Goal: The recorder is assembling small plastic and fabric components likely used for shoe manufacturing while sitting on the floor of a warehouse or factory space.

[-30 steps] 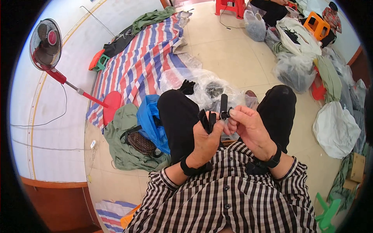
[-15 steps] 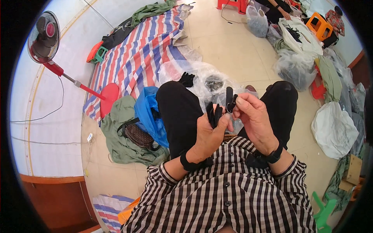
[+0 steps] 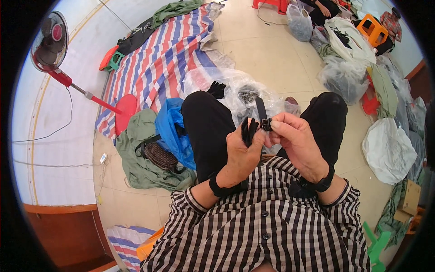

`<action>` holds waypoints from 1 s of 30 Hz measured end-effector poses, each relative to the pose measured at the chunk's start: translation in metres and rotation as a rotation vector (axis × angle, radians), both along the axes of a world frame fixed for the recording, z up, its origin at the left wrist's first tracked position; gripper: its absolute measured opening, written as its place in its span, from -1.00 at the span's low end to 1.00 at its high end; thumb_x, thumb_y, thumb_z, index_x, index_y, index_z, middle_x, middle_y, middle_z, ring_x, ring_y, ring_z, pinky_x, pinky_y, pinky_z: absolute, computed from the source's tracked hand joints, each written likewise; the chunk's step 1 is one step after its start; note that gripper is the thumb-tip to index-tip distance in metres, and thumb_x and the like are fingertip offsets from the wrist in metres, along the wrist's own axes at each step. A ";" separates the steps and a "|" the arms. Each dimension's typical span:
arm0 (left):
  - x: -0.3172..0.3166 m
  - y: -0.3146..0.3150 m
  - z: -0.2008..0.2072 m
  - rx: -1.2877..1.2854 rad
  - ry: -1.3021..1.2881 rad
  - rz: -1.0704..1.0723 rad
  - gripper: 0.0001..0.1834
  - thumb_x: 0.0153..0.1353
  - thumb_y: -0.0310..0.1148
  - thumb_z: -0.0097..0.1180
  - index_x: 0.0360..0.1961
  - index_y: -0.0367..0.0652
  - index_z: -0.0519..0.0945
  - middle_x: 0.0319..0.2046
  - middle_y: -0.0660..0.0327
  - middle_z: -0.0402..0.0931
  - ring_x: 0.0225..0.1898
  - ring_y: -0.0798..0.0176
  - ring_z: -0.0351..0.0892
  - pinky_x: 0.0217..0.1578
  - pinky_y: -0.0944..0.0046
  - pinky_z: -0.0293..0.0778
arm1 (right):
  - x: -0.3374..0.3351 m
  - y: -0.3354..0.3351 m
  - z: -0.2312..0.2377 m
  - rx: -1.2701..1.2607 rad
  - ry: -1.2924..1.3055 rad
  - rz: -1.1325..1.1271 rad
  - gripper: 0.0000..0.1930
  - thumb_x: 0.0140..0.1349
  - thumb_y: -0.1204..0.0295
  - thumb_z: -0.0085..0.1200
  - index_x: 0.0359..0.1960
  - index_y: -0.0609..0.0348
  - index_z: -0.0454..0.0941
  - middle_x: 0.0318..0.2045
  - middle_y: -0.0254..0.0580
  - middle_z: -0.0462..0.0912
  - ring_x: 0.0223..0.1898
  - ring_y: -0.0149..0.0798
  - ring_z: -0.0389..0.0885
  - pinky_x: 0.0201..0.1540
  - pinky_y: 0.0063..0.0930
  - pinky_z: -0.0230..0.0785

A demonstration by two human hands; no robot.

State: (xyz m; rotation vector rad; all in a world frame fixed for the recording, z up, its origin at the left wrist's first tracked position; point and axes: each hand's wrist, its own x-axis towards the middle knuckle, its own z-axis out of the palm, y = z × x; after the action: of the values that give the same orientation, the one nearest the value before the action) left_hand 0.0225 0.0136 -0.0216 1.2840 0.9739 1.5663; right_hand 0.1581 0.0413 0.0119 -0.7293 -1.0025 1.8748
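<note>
My left hand [image 3: 241, 156] is closed round a few folded black strap pieces [image 3: 248, 131] that stick up between thumb and fingers. With its thumb and fingertips, my right hand [image 3: 297, 140] pinches a small dark buckle [image 3: 266, 124], close beside the left thumb. A short black strap [image 3: 260, 108] stands up from the buckle, pointing away from me. Both hands meet above my lap, between my knees. Beyond them lies a clear plastic bag [image 3: 233, 84] with a dark bundle of straps [image 3: 217, 89] and small dark parts [image 3: 248, 94].
On the left are a blue bag [image 3: 174, 136], green cloth [image 3: 136, 158], a brown patterned bag [image 3: 158, 158] and a red-based fan [image 3: 123, 114]. A striped sheet [image 3: 158, 54] covers floor behind them. Filled bags [image 3: 342, 77] and a white sack [image 3: 389, 145] line the right. Other people sit far right.
My right fingers have turned the small buckle, which now shows flatter beside the left thumb. The upright strap tilts a little more to the left.
</note>
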 end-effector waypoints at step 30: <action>0.000 -0.011 0.007 0.258 0.402 0.098 -0.95 0.21 -0.56 -0.04 -0.31 -0.33 0.41 -0.59 0.26 0.47 -0.53 0.48 0.46 -0.50 0.49 0.38 | -0.001 0.001 0.002 -0.067 0.042 -0.051 -0.88 0.20 0.42 0.02 -0.37 0.23 0.47 -0.54 -0.40 0.45 -0.55 -0.51 0.38 -0.41 -0.67 0.28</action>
State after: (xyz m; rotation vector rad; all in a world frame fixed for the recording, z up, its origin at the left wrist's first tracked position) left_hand 0.0221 0.0023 -0.0146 1.8048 1.1188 1.5780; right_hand 0.1571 0.0420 0.0142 -0.7448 -0.8905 1.8786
